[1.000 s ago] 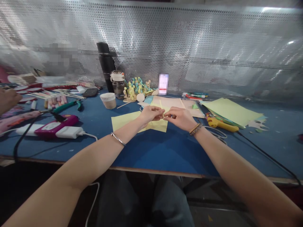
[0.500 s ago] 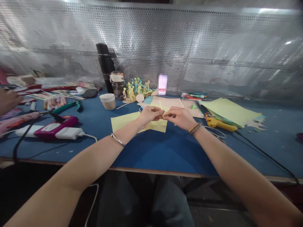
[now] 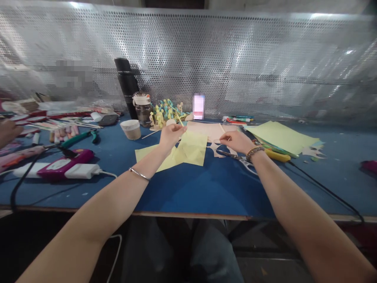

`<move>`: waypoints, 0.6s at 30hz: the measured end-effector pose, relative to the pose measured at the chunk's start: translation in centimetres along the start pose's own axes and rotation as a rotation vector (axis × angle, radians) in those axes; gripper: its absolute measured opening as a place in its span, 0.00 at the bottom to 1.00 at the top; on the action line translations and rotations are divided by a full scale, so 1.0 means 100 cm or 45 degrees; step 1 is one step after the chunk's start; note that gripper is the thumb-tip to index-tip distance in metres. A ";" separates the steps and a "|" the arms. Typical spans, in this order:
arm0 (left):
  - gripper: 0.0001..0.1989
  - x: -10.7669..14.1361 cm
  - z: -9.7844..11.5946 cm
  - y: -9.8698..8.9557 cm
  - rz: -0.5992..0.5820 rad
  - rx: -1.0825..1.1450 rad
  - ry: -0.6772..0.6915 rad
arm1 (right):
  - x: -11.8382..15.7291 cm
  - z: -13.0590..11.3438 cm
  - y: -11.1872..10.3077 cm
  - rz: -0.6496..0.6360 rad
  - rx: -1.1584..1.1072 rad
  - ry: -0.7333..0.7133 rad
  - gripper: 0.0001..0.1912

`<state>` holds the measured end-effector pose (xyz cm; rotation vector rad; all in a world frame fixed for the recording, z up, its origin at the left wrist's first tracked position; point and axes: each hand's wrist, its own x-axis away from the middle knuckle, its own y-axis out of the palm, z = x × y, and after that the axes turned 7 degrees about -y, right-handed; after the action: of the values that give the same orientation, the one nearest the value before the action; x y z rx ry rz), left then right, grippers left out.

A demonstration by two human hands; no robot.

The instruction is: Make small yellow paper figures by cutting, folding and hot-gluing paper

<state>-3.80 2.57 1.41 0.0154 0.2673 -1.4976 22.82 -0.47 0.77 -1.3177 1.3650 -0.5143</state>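
Observation:
My left hand (image 3: 172,136) is closed on a thin yellow strip (image 3: 179,118) that slants up from its fingertips, above the yellow paper (image 3: 194,147). To the right, my right hand (image 3: 235,141) is pinched over the pink paper (image 3: 203,129); a small pale piece (image 3: 222,128) stands up just by its fingers, but whether it is held is unclear. Scissors (image 3: 235,156) with metal blades lie beneath my right hand, beside cut paper scraps (image 3: 216,150).
A pale cup (image 3: 131,129), a brown jar (image 3: 143,110) and a black flask (image 3: 127,86) stand behind on the left. A purple power strip (image 3: 63,164) lies at left. A yellow-handled tool (image 3: 277,155) and a paper stack (image 3: 281,137) are at right. Another person's hand (image 3: 9,131) shows far left.
My hands were together over the yellow paper and have moved apart, the left one leftward and the right one rightward. The yellow strip and the scissors now show clearly. The view has shifted slightly.

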 end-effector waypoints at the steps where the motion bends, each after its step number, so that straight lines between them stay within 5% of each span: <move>1: 0.12 -0.003 0.001 -0.003 0.020 0.015 -0.025 | 0.000 -0.002 0.001 -0.025 -0.005 -0.011 0.11; 5: 0.11 -0.010 0.001 -0.010 -0.022 0.083 -0.201 | 0.001 -0.008 -0.001 -0.031 0.003 -0.032 0.12; 10: 0.08 -0.004 -0.002 -0.006 -0.250 0.239 -0.422 | 0.002 -0.008 -0.004 -0.025 0.061 0.007 0.12; 18: 0.10 -0.010 -0.012 -0.008 -0.208 -0.412 0.025 | 0.001 -0.008 -0.005 0.014 0.040 0.015 0.10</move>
<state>-4.80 3.67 0.57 -0.2558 0.5349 -1.6014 22.33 -1.07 1.43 -1.2830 1.3678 -0.5353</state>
